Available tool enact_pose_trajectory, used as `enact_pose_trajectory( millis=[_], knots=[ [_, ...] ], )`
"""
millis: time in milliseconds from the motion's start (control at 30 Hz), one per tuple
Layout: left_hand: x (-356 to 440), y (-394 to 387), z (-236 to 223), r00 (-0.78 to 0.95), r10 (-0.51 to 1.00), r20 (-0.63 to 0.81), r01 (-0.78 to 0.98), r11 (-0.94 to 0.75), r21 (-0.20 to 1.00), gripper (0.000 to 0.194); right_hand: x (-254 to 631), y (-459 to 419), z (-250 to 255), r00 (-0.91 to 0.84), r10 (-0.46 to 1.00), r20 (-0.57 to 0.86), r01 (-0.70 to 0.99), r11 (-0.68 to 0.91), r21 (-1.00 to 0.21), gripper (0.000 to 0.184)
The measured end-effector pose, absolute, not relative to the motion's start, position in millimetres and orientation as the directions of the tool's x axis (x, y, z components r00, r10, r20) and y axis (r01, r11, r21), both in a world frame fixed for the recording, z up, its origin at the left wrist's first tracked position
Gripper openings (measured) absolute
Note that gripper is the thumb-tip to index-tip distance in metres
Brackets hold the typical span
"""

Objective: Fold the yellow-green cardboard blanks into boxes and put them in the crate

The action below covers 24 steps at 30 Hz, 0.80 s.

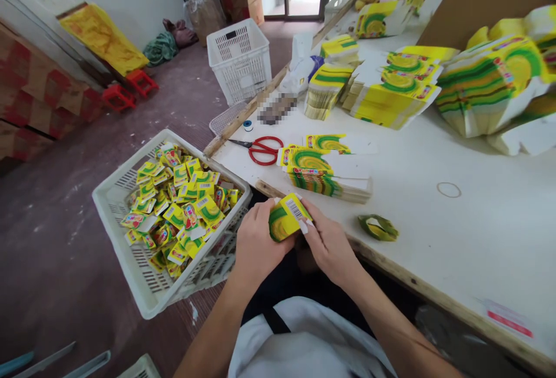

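Both my hands hold one small yellow-and-green carton [287, 216] with a barcode flap, just off the table's near edge. My left hand [257, 243] wraps its fingers round the carton's left side. My right hand [328, 243] pinches the right end at a white flap. A stack of flat unfolded cartons [326, 173] lies on the white table [456, 221] right behind my hands. To my left a white plastic basket [130, 262] on the floor holds several folded small cartons [182, 204].
Red-handled scissors [264, 149] lie on the table's left end. More stacks of flat cartons [391, 91] fill the far side. A crumpled green scrap [377, 227] and a rubber band [449, 190] lie to the right. An empty white crate [238, 59] stands on the floor beyond.
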State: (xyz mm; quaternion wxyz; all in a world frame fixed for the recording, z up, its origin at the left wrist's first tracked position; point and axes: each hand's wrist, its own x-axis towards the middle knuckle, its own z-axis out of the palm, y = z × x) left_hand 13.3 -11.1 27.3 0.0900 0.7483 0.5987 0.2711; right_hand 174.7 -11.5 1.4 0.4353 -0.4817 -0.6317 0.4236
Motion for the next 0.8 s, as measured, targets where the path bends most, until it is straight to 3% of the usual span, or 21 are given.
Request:
enact_pose_trajectory(
  millis=[200,333,400,500,600,700,800],
  knots=[
    [20.7,-14.3,23.9,0.116,0.934,0.338,0.875,-0.257,0.41,0.055,161.6,-9.7,6.0,-0.038,0.989,0.145,0.372,0.148,-0.916,0.041],
    [7.8,-10.0,20.2,0.057,0.944,0.326,0.856,-0.214,0.471,0.053,160.7,-1.2,10.3,-0.056,0.98,0.193,0.362,0.2,-0.911,0.037],
    [-11.0,-4.2,18.8,-0.064,0.944,0.324,0.843,-0.122,0.524,0.053,169.1,9.5,13.8,-0.055,0.968,0.245,0.368,0.248,-0.896,0.035],
    [-44.9,5.3,18.5,-0.344,0.833,0.433,0.836,0.063,0.545,0.074,189.0,33.7,20.3,0.084,0.932,0.354,0.531,0.259,-0.807,0.038],
    [-64.3,9.9,16.7,-0.402,0.758,0.514,0.853,0.105,0.512,0.091,203.1,58.2,23.9,0.137,0.933,0.333,0.757,0.118,-0.642,0.041],
    [-60.1,8.2,9.3,-0.329,0.821,0.466,0.841,0.03,0.54,0.079,204.8,72.2,22.1,0.088,0.973,0.213,0.852,0.037,-0.522,0.039],
    [-43.6,4.7,-0.4,-0.261,0.892,0.369,0.771,-0.037,0.635,0.065,202.4,75.7,17.8,0.056,0.977,0.205,0.874,0.051,-0.484,0.035]
  ],
)
